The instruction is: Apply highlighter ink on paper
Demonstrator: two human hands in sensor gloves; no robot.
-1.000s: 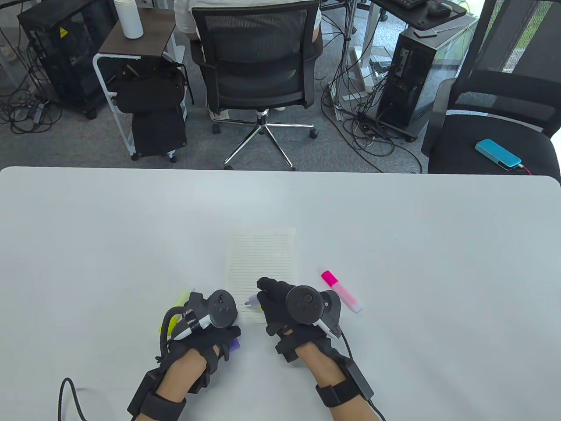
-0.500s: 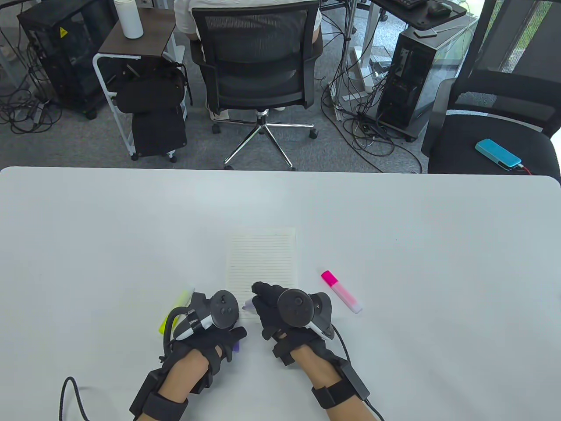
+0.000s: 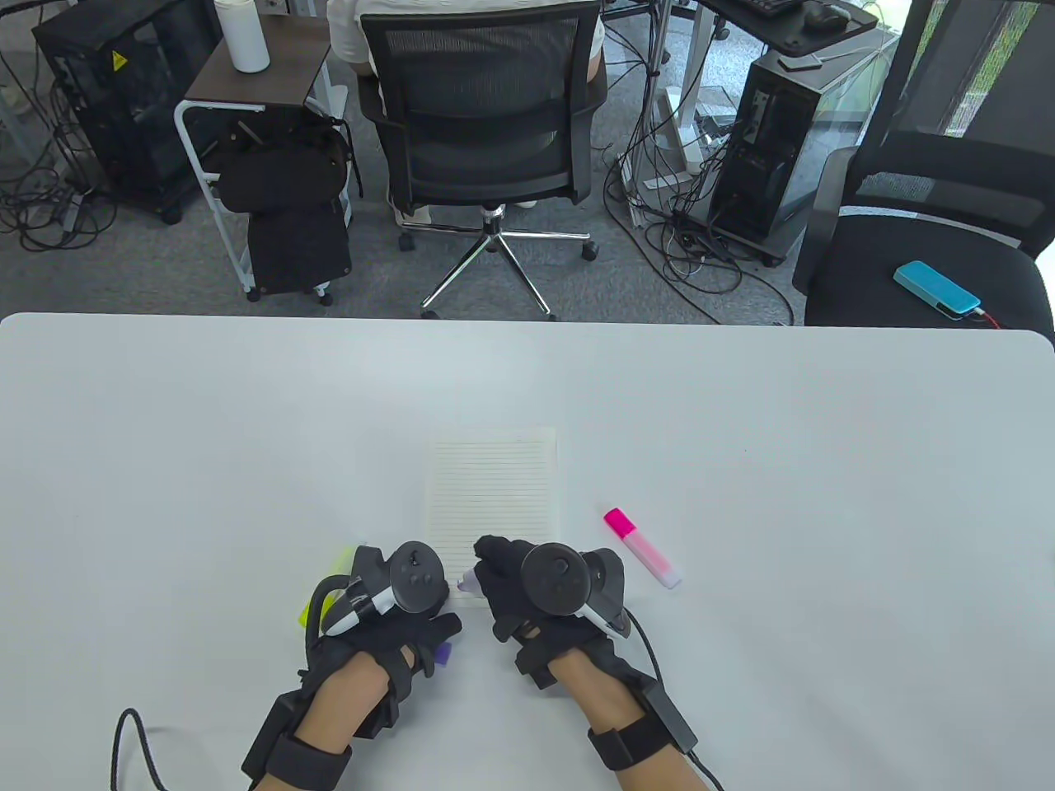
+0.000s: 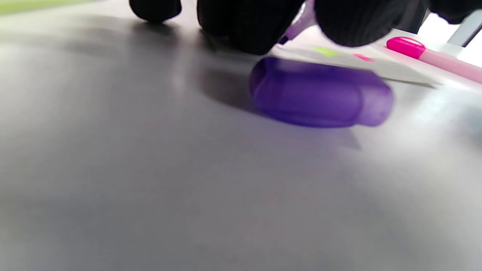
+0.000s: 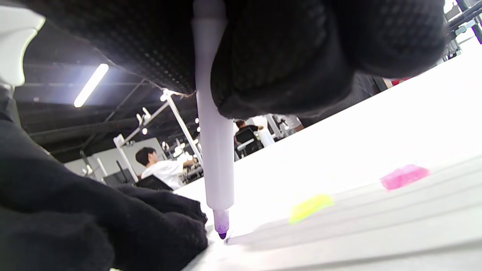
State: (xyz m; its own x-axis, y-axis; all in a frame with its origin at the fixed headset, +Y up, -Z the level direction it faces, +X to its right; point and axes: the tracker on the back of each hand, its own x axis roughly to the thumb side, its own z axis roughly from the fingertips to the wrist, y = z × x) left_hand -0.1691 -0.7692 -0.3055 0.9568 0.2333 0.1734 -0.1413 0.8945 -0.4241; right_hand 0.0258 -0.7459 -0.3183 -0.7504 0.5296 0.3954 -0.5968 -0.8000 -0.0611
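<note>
Right hand (image 3: 527, 585) grasps a purple highlighter (image 5: 212, 150), fingers curled round its pale barrel. In the right wrist view the pen stands nearly upright, its purple tip at the near corner of the paper (image 3: 492, 503); contact with the sheet looks likely but cannot be confirmed. The paper, a lined sheet, lies flat on the white tabletop (image 3: 742, 461), near centre, its near edge under the hands. Two ink marks show on the sheet in the right wrist view: a yellow mark (image 5: 311, 207) and a pink mark (image 5: 404, 176), apart from one another and from the tip.

Left hand (image 3: 396, 626) rests on the tabletop just left of the paper's near corner, fingertips down; it appears to grasp nothing, fingers loosely curled. The purple cap (image 4: 320, 92) lies on its side on the tabletop beside the left fingers, off the pen.

A pink highlighter (image 3: 642, 548), capped, lies on the tabletop just right of the paper, clear of the right hand. A yellow highlighter (image 3: 328, 585) lies left of the left hand, largely hidden by the tracker.
</note>
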